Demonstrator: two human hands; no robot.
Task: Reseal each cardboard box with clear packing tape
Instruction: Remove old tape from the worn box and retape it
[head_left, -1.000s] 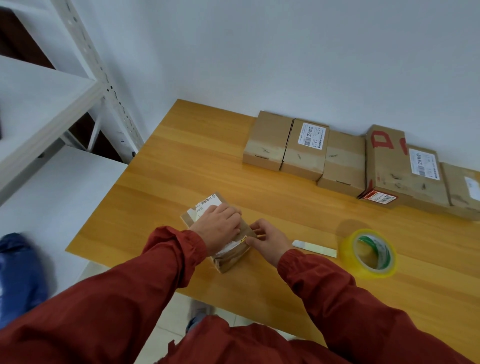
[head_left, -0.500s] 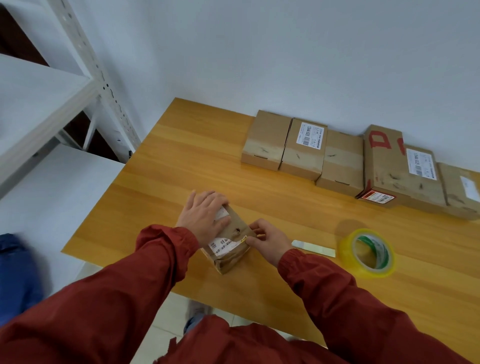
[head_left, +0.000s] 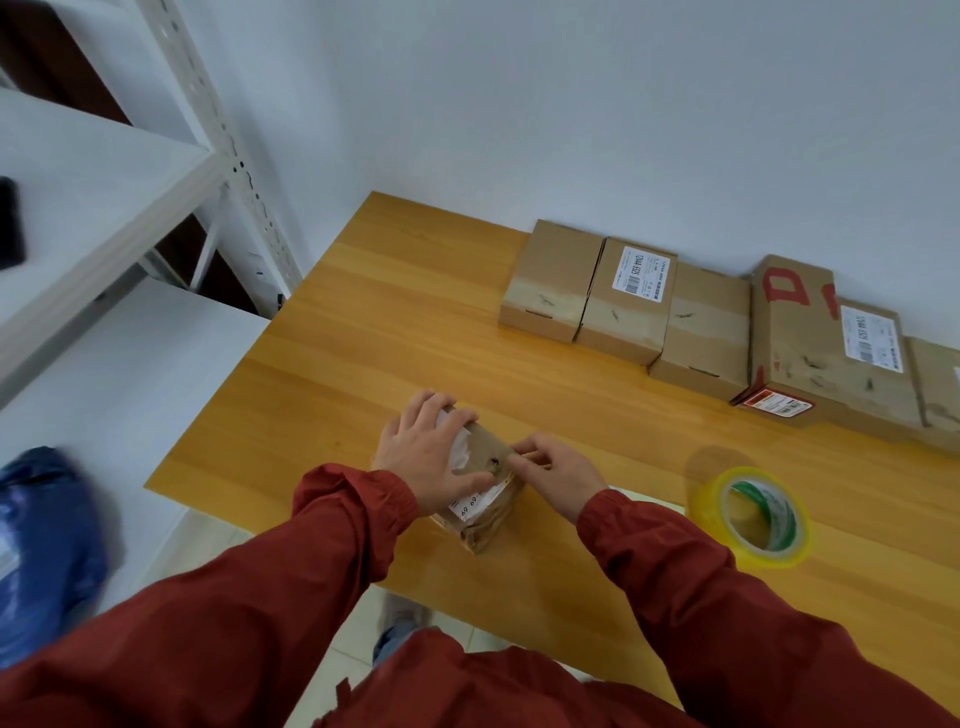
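Several boxes (head_left: 623, 301) at wall (head_left: 571, 104) | tape roll (head_left: 702, 501) | left hand (head_left: 426, 457) spread, right hand (head_left: 556, 473) pinching parcel (head_left: 488, 448)

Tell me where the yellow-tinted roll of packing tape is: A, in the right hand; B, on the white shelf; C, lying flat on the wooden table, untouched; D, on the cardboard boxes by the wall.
C: the yellow tape roll lies flat on the wooden table; left hand and right hand are on the small cardboard box.
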